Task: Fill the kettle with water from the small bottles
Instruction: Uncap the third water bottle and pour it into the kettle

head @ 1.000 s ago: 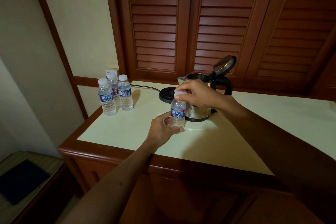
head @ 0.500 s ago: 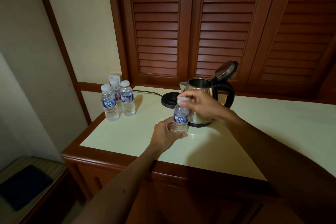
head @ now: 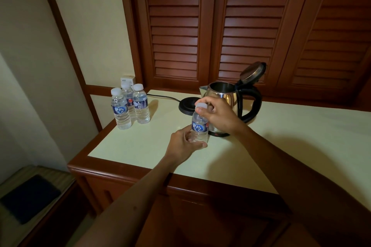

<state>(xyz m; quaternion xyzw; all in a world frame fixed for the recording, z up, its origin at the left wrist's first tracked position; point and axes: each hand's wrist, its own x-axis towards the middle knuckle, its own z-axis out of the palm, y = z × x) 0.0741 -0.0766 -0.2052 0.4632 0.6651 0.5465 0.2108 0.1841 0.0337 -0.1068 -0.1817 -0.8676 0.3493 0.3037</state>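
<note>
A cream-topped wooden counter point(head: 291, 138) filled the middle of the scene. Dark louvred wooden doors point(head: 210, 26) stood behind it at the far side. A white wall adapter point(head: 127, 80) sat at far left. A dark blue mat point(head: 28, 196) lay on the low striped surface at near left.

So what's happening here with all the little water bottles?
A person is opening a small bottle to fill the kettle. The left hand grips the bottle's base on the counter; the right hand pinches its white cap. The kettle's lid stands open. Three more capped bottles wait at the left.
</note>
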